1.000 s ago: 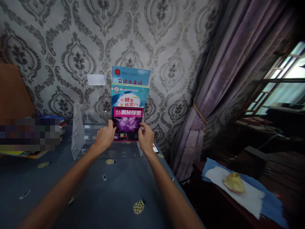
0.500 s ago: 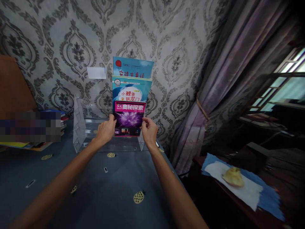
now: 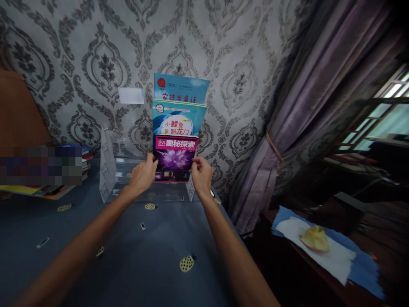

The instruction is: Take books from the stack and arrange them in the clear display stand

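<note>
My left hand (image 3: 145,172) and my right hand (image 3: 202,174) grip the two side edges of a purple and black book (image 3: 174,158) with a pink title band. The book stands upright at the right part of a clear acrylic display rack (image 3: 107,164). Behind and above it a teal book (image 3: 179,117) leans in the rack, its lower part covered. Higher still, a blue book (image 3: 182,87) with red title characters shows only its top. Whether the purple book's lower edge rests on a tier, I cannot tell.
A stack of books (image 3: 70,166), partly blurred out, lies at the left on the blue patterned tablecloth (image 3: 143,264). To the right hangs a tied purple curtain (image 3: 265,153). Beyond the table edge, a yellowish piece of food (image 3: 315,239) sits on a white and blue cloth (image 3: 367,270).
The view has shifted slightly. Both hands keep their hold on the purple book, and its place in front of the other books looks almost the same.
</note>
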`<state>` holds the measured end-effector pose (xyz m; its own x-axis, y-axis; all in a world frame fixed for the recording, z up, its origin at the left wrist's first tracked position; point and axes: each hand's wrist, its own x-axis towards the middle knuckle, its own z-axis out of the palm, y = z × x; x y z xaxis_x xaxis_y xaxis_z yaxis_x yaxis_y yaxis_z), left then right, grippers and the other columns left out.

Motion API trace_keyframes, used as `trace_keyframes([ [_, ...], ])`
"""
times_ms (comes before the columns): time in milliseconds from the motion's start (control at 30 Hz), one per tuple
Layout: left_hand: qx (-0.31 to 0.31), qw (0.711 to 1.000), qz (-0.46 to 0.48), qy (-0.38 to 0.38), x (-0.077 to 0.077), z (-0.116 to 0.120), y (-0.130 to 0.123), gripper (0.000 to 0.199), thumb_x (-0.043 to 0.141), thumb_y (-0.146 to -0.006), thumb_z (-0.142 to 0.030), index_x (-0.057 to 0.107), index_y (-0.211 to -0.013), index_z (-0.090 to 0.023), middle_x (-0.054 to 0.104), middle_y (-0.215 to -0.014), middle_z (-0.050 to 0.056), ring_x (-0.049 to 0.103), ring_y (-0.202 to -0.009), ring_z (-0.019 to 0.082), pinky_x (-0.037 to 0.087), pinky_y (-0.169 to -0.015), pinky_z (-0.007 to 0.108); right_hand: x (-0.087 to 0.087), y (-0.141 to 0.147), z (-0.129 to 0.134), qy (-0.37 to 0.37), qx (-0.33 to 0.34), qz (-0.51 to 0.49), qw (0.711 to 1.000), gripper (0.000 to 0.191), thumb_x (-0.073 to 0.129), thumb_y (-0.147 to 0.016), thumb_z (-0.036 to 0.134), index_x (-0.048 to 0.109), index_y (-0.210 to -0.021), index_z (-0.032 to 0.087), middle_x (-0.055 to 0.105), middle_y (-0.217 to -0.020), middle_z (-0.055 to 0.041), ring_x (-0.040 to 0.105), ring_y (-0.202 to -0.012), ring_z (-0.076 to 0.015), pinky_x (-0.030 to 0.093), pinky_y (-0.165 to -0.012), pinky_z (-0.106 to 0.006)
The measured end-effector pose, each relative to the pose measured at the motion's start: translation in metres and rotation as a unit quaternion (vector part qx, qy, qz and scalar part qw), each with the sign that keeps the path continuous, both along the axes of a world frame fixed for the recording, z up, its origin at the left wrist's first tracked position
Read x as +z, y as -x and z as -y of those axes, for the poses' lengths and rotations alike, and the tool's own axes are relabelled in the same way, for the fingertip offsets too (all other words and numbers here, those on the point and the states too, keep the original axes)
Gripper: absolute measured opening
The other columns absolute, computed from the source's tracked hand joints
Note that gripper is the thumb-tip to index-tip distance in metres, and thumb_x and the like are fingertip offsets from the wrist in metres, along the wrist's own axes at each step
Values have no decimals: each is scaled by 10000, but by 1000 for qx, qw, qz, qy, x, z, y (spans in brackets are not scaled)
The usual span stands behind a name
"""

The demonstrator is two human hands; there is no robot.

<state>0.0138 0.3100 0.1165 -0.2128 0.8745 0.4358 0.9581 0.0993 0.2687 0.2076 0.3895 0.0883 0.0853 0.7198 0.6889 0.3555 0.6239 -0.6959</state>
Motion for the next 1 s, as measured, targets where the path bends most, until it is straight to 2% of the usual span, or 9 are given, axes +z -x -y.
trace_keyframes([
  [200, 5, 1000, 11, -1, 1, -2, 2, 325, 287, -1041, -337, 478, -1245, -170, 727, -912, 131, 708, -903, 298, 481, -769, 353, 1, 2, 4, 51, 33, -3, 998, 271, 477, -827, 302, 678, -968, 188, 679, -666, -23, 657, -542, -216, 498, -613, -335],
  [433, 18, 1000, 20, -3, 3, -6, 4, 344, 283, -1037, -342, 495, -1250, -175, 728, -930, 136, 706, -899, 294, 481, -774, 351, 5, -1, 2, 60, 51, -23, 997, 242, 470, -809, 316, 652, -898, 183, 711, -815, -39, 630, -470, -168, 478, -522, -296],
  [600, 13, 1000, 26, 1, 4, -5, 3, 351, 286, -1040, -344, 503, -1254, -170, 726, -945, 140, 700, -912, 300, 473, -779, 355, 5, -3, 2, 66, 67, -15, 995, 233, 480, -817, 311, 656, -914, 194, 723, -851, -52, 652, -501, -176, 499, -533, -307],
  [667, 11, 1000, 27, 2, 4, -4, 3, 350, 288, -1041, -344, 516, -1243, -174, 726, -953, 139, 696, -926, 305, 471, -780, 356, 4, -3, 2, 73, 86, -5, 994, 226, 497, -813, 299, 665, -926, 199, 720, -788, -39, 664, -516, -187, 515, -551, -316],
  [800, 7, 1000, 29, 3, 5, -4, 4, 343, 295, -1042, -342, 570, -1177, -188, 726, -949, 133, 694, -934, 305, 467, -789, 356, 3, -4, -1, 96, 130, 10, 987, 242, 526, -806, 299, 693, -955, 205, 614, -503, 23, 650, -490, -210, 528, -548, -330],
  [1000, 0, 999, 34, -9, 4, -8, 9, 356, 256, -1052, -323, 584, -1119, -202, 721, -853, 88, 693, -887, 251, 457, -796, 319, 8, -9, -3, 125, 188, -28, 974, 468, 535, -807, 387, 679, -1166, 123, 633, -527, 9, 659, -502, -199, 548, -537, -325],
])
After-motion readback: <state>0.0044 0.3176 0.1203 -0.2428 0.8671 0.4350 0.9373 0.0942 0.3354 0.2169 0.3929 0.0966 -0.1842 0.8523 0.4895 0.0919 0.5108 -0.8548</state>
